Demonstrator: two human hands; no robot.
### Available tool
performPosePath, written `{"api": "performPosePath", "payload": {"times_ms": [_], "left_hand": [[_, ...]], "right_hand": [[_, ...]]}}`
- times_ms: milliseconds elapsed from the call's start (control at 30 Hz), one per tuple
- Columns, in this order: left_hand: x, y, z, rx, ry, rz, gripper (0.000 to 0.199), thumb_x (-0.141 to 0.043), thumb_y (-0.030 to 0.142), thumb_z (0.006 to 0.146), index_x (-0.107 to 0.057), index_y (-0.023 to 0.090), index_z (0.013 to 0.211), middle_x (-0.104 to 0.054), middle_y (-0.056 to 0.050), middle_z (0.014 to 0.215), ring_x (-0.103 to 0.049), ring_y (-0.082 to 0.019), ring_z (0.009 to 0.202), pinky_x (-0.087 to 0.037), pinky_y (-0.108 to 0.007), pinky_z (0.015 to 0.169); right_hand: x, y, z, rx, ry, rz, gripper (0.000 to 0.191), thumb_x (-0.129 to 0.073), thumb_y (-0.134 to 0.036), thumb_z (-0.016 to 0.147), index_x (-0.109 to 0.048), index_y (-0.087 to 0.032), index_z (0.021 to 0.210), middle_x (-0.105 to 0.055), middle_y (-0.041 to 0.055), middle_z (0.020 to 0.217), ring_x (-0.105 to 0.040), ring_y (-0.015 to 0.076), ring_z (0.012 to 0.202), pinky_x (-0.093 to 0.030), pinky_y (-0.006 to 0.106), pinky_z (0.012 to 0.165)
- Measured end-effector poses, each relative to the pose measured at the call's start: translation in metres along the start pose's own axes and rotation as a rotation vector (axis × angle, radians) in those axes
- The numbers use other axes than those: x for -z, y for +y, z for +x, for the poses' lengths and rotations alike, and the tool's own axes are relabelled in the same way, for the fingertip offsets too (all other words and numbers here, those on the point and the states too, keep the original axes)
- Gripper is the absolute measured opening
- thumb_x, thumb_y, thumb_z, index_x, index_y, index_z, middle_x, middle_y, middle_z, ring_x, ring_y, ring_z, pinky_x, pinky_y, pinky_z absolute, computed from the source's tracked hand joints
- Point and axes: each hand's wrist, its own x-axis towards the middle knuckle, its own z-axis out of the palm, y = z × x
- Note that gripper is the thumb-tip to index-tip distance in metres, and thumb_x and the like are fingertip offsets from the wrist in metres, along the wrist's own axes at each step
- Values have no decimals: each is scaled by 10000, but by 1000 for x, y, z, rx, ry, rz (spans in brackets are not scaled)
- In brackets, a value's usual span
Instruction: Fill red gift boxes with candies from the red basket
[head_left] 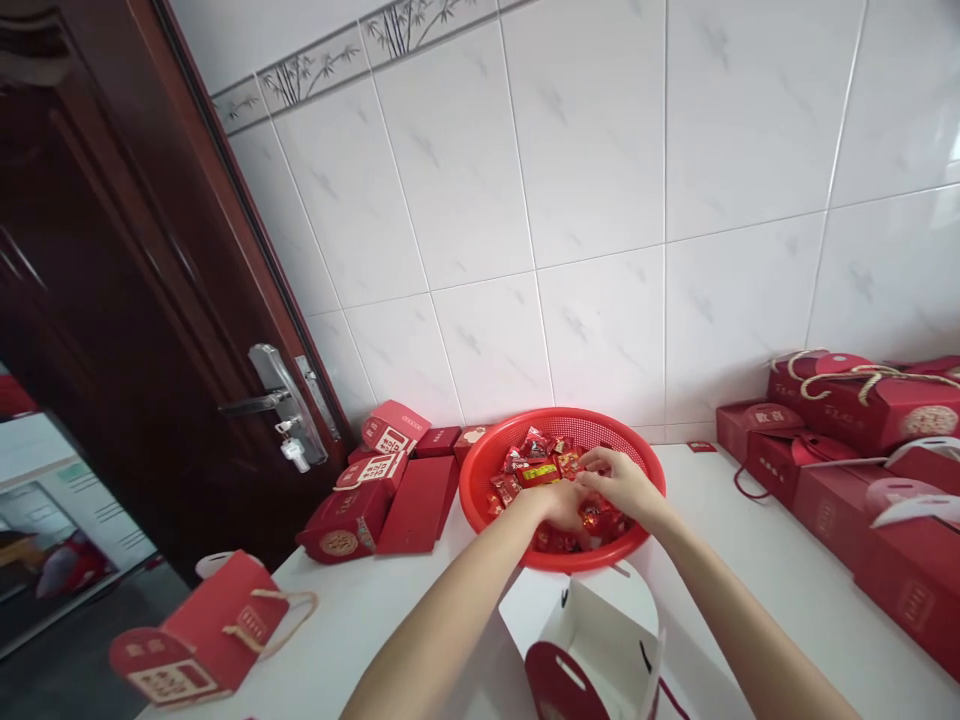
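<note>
Both of my hands reach into a round red plastic basket point(480, 525) filled with red-wrapped candies point(538, 472). My left hand point(564, 508) is down among the candies in the near half of the basket, its fingertips hidden and a little blurred. Just right of it, my right hand point(616, 482) has its fingers bent and drawn together over the candies. Whatever lies between those fingers is too small to make out. Below my hands, in front of the basket, stands an open gift box point(611, 625) with a white inside and its flaps spread.
Folded red gift boxes point(360, 510) stand left of the basket, and another box with a rope handle point(217, 620) sits at the table's left edge. More red boxes point(832, 500) line the right side. Behind is a tiled wall point(600, 330); a dark wooden door point(150, 300) is at left.
</note>
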Motion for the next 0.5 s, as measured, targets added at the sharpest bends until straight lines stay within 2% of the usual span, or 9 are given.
{"api": "performPosePath", "payload": {"times_ms": [100,167,300,367,500], "left_hand": [[4,-5,-2,-23,-26,-66,607,-817,284,608,-673,291,1198,-685,-59,1263,-663,-344,1101,-574,-414,852],[7,-9,-1,-56,41,-160,544,-793,259,635,-687,299,1166,-695,-50,1235,-658,-348,1107,-552,-436,887],[14,-17,-3,-78,363,-382,521,-774,192,640,-685,256,1150,-704,-51,1190,-642,-311,1125,-510,-400,946],[17,-20,-6,-71,502,-445,512,-773,216,664,-669,233,1165,-694,-60,1207,-624,-294,1146,-484,-385,977],[19,-24,-8,-148,644,-535,464,-778,344,715,-658,217,1145,-685,-73,1220,-606,-295,1167,-455,-398,1011]], "right_hand": [[1,-2,-1,-27,29,63,159,-643,-240,741,-667,-204,894,-717,78,934,-689,243,918,-541,331,757],[2,-4,-1,-30,89,104,161,-647,-255,745,-654,-209,900,-720,89,980,-681,259,974,-542,358,805],[4,-6,-1,-27,222,151,199,-636,-303,775,-626,-213,953,-702,96,1124,-646,260,1099,-510,390,936],[6,-8,0,-47,251,165,228,-637,-316,780,-617,-211,981,-692,100,1148,-638,255,1125,-501,388,963],[7,-12,-1,-110,229,212,318,-638,-328,799,-601,-200,1088,-667,117,1197,-633,246,1145,-514,370,945]]}}
